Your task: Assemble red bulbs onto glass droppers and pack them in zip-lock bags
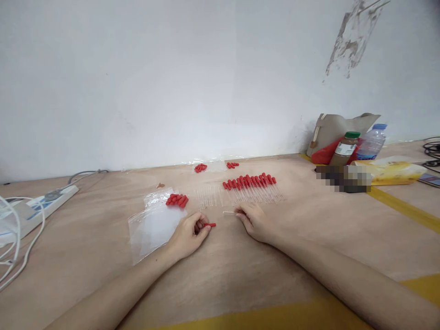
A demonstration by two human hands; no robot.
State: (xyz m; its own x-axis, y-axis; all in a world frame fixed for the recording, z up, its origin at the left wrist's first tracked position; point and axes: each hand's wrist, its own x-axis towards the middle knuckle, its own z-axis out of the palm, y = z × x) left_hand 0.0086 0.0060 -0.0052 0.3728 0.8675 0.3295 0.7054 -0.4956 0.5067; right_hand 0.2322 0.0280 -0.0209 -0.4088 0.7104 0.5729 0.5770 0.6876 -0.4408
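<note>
Between the thumb and fingers of my left hand (190,233) is a red rubber bulb (210,225), its end pointing right. My right hand (252,220) pinches a thin clear glass tube (228,212) that points left toward the bulb; the two are apart. Behind my right hand lies a row of glass droppers (252,188) with red bulbs on their far ends. Several bare glass tubes (207,198) lie left of that row. Loose red bulbs (177,200) are heaped on clear plastic bags (151,233) beside my left hand.
Two small groups of red bulbs (200,168) lie near the wall on clear plastic. At left are a white power strip (65,195) and cables. A green-capped bottle (344,149), a clear bottle (373,142), a beige bag (338,126) and a yellow packet (395,172) stand at right.
</note>
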